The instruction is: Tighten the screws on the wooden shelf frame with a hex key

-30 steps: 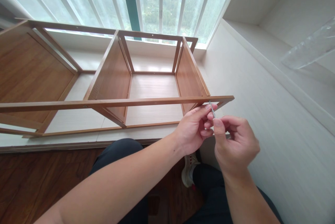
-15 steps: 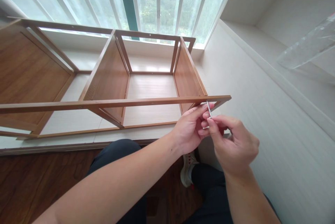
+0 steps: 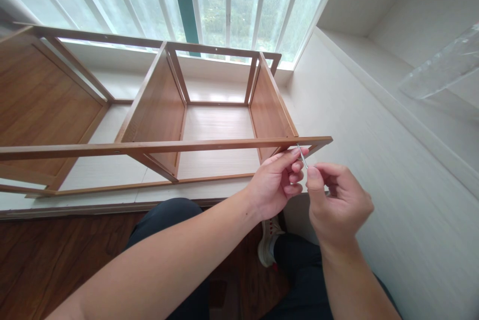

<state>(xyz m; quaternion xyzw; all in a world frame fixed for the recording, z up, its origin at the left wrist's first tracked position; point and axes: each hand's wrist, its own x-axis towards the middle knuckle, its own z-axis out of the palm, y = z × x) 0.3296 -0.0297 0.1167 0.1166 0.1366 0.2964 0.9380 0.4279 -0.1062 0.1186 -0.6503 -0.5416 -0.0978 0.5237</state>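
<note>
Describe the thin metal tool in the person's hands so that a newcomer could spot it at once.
Find the wooden frame under the window and follow its near rail to the right end. There both hands pinch a thin silver tool, the only metal piece among the wood.

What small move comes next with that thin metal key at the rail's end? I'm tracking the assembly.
Probably another short turn: the thin silver metal key is pinched between both hands, its tip up against the underside of the light brown wooden front rail near the right end. Whether it sits in a fastener is hidden.

left hand [image 3: 275, 185], right hand [image 3: 339, 203], fingertips pinched together
</note>
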